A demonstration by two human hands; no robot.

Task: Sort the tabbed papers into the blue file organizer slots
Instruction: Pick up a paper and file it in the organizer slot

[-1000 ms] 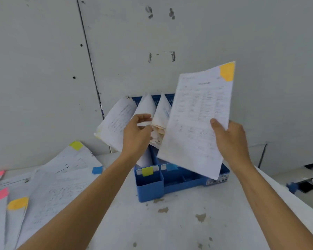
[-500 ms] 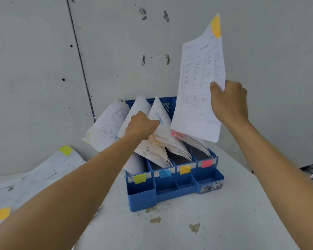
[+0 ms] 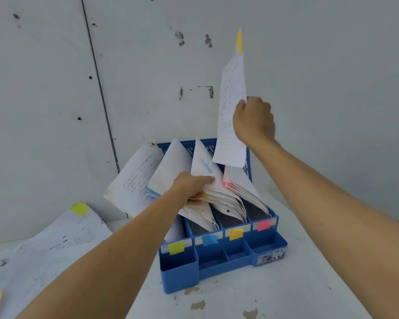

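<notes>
Hanging edge-on, pinched in the grip of your right hand (image 3: pixel 253 120), the yellow-tabbed sheet (image 3: pixel 232 107) sits over the blue file organizer (image 3: pixel 228 261) at the counter (image 3: pixel 286 291)'s far edge. Your left hand (image 3: pixel 189 187) clasps filed papers (image 3: pixel 219 196) aside. Release those early and they may close the gap, buckling the limp sheet or steering it into the pink-labelled slot (image 3: pixel 255 214).

Of the person, only two hands and two forearms are shown. The left hand (image 3: pixel 191 187) and left forearm (image 3: pixel 115 256) are seen bare, uncovered from the knuckles down to the lower edge of the view. The right hand (image 3: pixel 253 120) and right forearm (image 3: pixel 332 203) are likewise seen bare, as far as the right edge. Knuckles and wrist bones can be made out on both hands. The nails are too small to be told.
</notes>
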